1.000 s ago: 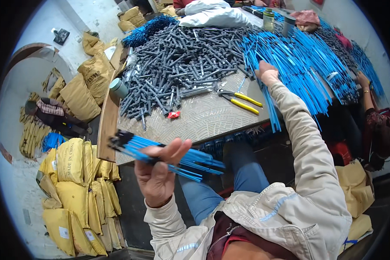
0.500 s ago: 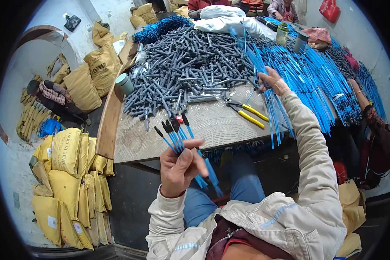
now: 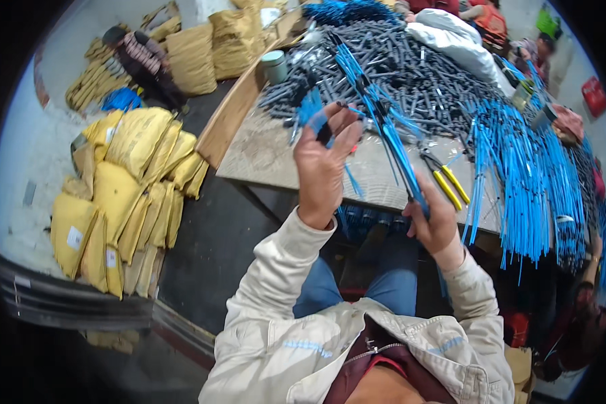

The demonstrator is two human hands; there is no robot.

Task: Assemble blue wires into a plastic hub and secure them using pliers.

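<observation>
My right hand (image 3: 435, 217) is closed round the lower end of a long bundle of thin blue rods (image 3: 398, 151) with black fittings. The bundle slants up and left over the table. Beside it, my left hand (image 3: 322, 168) is raised with its fingers curled round a smaller bunch of blue rods (image 3: 309, 108), smeared by motion. The smaller bunch's lower ends show below the fingers. Pliers with yellow handles (image 3: 447, 183) lie on the table (image 3: 262, 151) to the right of the bundle. Behind my hands rises a heap of dark grey tubular parts (image 3: 410, 74).
More blue rods (image 3: 518, 182) hang over the table's right edge. A wooden board (image 3: 232, 111) edges the left side, near a pale green cup (image 3: 274, 67). Yellow sacks (image 3: 138, 145) are stacked at left. A white sack (image 3: 457, 44) lies at the back; other people are around.
My right hand has drawn a bundle of blue rods from the right side toward my left hand. My left hand has risen and moved right. The view has swung right.
</observation>
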